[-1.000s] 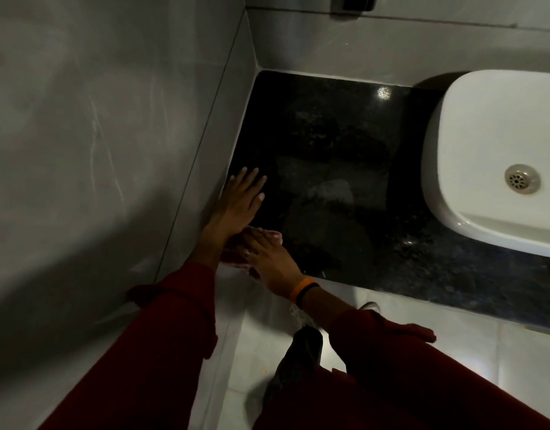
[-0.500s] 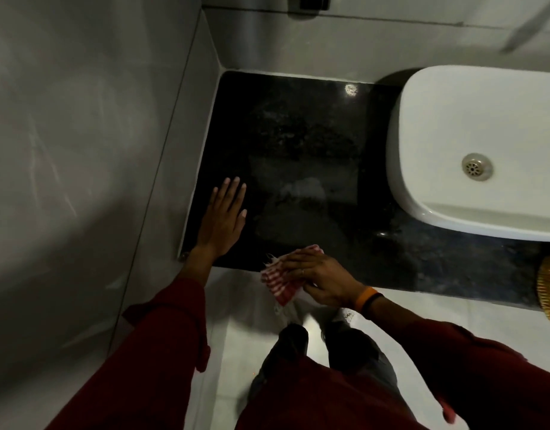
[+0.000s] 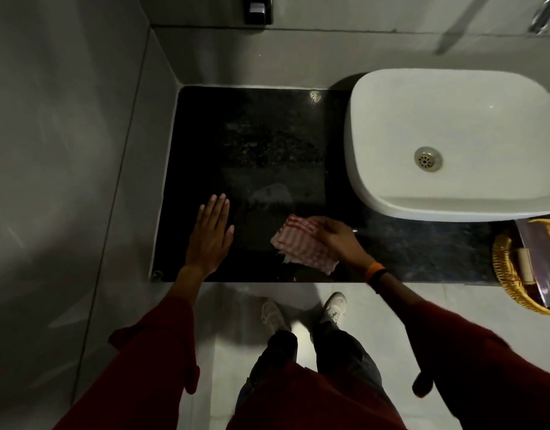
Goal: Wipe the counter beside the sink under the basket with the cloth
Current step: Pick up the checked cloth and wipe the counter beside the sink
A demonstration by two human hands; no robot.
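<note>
A red-and-white checked cloth [image 3: 301, 246] lies spread on the black granite counter [image 3: 267, 144] near its front edge. My right hand [image 3: 340, 240] presses down on the cloth's right side and grips it. My left hand [image 3: 211, 237] rests flat on the counter to the left of the cloth, fingers together and empty. A white sink [image 3: 453, 141] sits on the counter to the right. The woven yellow basket [image 3: 522, 271] stands at the far right edge, right of the sink, holding a dark item.
Grey tiled walls close off the counter on the left and at the back. A tap [image 3: 543, 13] shows at the top right, a dark wall fitting [image 3: 257, 9] at the top. My feet [image 3: 301, 311] stand on the pale floor below.
My right hand has slid the cloth rightward along the front of the counter and further onto it. My left hand stays flat. The view has shifted, bringing the basket into sight.
</note>
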